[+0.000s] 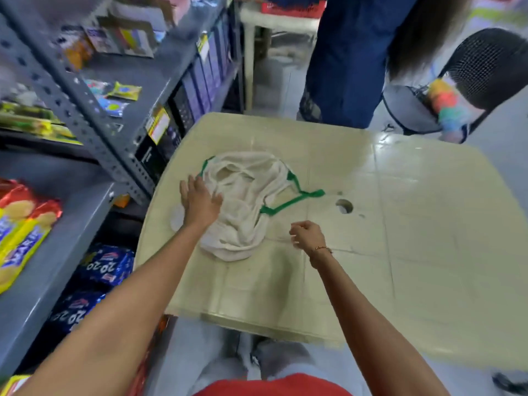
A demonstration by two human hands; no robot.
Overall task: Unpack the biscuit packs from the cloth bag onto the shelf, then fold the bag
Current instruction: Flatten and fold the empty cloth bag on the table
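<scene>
A white cloth bag (245, 201) with green handles lies crumpled and flat on the cream plastic table (414, 252). My left hand (200, 204) rests palm down on the bag's left side, fingers spread. To the right of the bag, my right hand (307, 234) hovers just above the table with its fingers curled in, holding nothing that I can see. Red and yellow biscuit packs (23, 227) lie on the grey shelf (65, 252) at my left.
Blue biscuit packs (97, 278) sit on the lower shelf level. The grey metal rack (94, 130) stands along the table's left edge. The table has a centre hole (344, 206). A person in blue trousers (348, 67) and a black mesh chair (485, 72) stand beyond the table.
</scene>
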